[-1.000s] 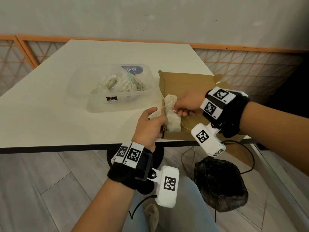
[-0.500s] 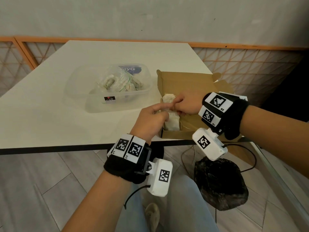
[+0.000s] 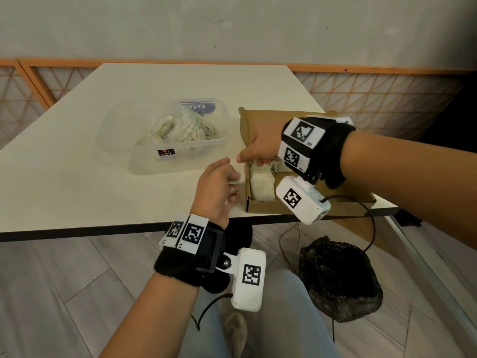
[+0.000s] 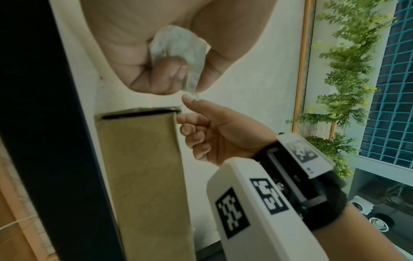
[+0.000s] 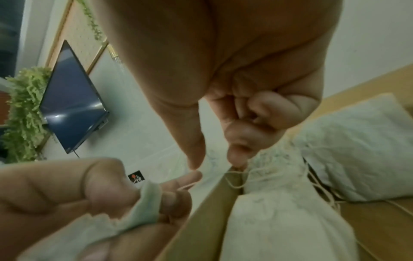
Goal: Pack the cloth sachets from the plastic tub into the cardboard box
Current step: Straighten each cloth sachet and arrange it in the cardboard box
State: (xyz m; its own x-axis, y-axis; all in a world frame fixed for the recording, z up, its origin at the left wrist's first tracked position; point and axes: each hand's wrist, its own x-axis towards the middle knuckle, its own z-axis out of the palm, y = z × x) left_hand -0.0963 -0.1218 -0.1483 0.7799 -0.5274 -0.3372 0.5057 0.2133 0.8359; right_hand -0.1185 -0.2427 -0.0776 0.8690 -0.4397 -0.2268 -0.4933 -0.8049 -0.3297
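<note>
a person's left hand hovers over the near edge of a cream-white rectangular table, its fingers curled round a small crumpled pale cloth sachet, which the left wrist view shows pinched between thumb and bent fingers. the hand sits just beside the left wall of a shallow brown cardboard box that lies on the table's near right corner. the right hand reaches over the box's left wall, its forefinger stretched out toward the left hand and the other fingers curled in; the right wrist view shows those curled fingers touching a thin pale drawstring that runs from the packed sachets, though whether they truly grip it cannot be told. two plump off-white cloth sachets lie side by side inside the box along its left wall, with another further right. well to the left of the box stands a clear plastic rectangular tub holding a heap of more pale sachets. both wrists wear black bands carrying white camera housings with black-and-white square markers. below the table edge a dark crumpled bag rests on the grey plank floor.
</note>
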